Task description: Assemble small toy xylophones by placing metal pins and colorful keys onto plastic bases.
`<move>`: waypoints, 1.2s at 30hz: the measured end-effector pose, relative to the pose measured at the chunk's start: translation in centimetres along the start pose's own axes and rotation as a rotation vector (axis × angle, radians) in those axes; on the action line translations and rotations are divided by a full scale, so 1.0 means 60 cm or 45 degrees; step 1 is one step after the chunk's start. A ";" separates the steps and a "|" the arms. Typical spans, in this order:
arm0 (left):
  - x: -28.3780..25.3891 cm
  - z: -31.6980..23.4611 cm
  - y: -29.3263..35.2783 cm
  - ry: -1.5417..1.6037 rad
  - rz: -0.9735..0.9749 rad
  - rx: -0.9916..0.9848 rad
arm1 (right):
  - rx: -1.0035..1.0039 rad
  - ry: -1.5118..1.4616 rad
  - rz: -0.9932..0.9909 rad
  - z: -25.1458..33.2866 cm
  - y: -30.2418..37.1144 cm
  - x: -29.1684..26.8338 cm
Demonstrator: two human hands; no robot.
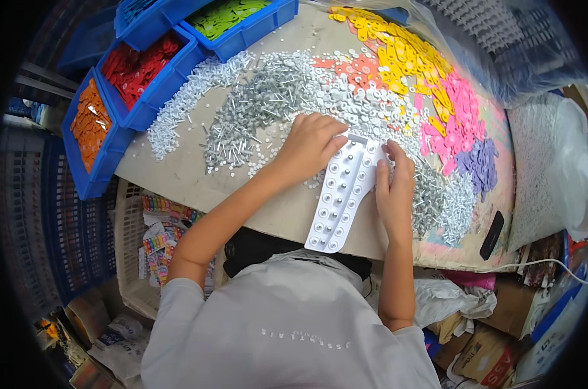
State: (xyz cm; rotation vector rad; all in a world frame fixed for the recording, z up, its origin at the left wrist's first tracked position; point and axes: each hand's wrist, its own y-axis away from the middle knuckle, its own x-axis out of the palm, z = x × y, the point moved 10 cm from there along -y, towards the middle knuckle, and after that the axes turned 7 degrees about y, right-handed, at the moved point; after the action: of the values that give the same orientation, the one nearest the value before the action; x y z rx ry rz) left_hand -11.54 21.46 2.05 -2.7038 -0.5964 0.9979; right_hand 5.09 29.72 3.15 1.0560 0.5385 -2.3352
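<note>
A long white plastic tray point(340, 194) lies at the near edge of the table. Two rows of round white caps run down its sides, with a line of metal pins along the middle. My left hand point(309, 148) grips its far left corner between thumb and bent fingers. On the right, my right hand point(395, 188) curls at the tray's upper right edge, thumb and fingertips against it. Just beyond the hands is a heap of small white round caps point(352, 97). Silver metal pins point(252, 110) are piled to the left, and more pins point(427, 194) lie beside my right hand.
Blue bins point(154, 120) with red, orange and green pieces stand at the far left. Yellow tags point(404, 48), pink tags point(461, 117) and purple tags point(479, 165) cover the far right. A black phone-like slab point(492, 235) lies near the right edge. A crate point(130, 259) stands below left.
</note>
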 end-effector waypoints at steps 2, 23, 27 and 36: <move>0.000 0.002 -0.006 -0.039 0.012 -0.004 | 0.000 0.004 -0.013 0.001 -0.006 -0.008; 0.007 0.014 -0.090 -0.192 -0.116 0.186 | -0.144 0.224 0.078 -0.016 -0.111 0.029; -0.019 0.032 -0.072 -0.009 -0.053 -0.032 | -0.071 0.146 -0.090 -0.033 -0.088 -0.013; -0.016 0.005 -0.008 0.242 0.028 0.043 | -0.043 -0.123 0.080 0.017 -0.034 0.012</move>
State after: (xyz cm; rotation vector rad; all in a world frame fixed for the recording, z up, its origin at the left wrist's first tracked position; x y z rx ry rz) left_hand -12.55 21.50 2.51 -2.7388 -0.5103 0.7369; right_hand 2.87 30.55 3.50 0.9262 0.4988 -2.3010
